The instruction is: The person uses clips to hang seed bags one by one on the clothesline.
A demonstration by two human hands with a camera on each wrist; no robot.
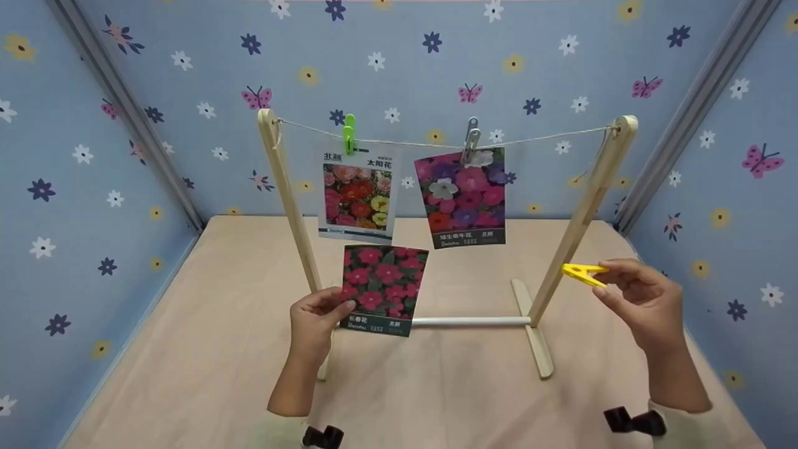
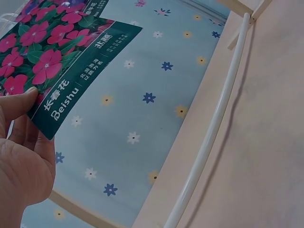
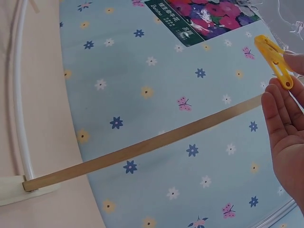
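Note:
My left hand [image 1: 317,321] pinches the lower left corner of a seed packet [image 1: 385,282] with pink flowers and a dark green band. In the left wrist view the thumb lies on the front of this seed packet [image 2: 52,61]. Over at the right, my right hand [image 1: 648,302] pinches a yellow clothespin [image 1: 585,273] between thumb and fingers, to the right of the rack's post. On the string [image 1: 411,144] hang two more packets: a white-bordered one [image 1: 356,196] under a green clothespin [image 1: 349,134], and a purple-pink one [image 1: 464,199] under a metal clip [image 1: 472,140].
A wooden rack's left post [image 1: 290,199] and right post [image 1: 586,218] carry the string. A white bar [image 1: 471,321] joins them low down, with a wooden foot [image 1: 533,330] at the right. The pale tabletop [image 1: 206,349] is walled by blue flowered panels [image 1: 399,50].

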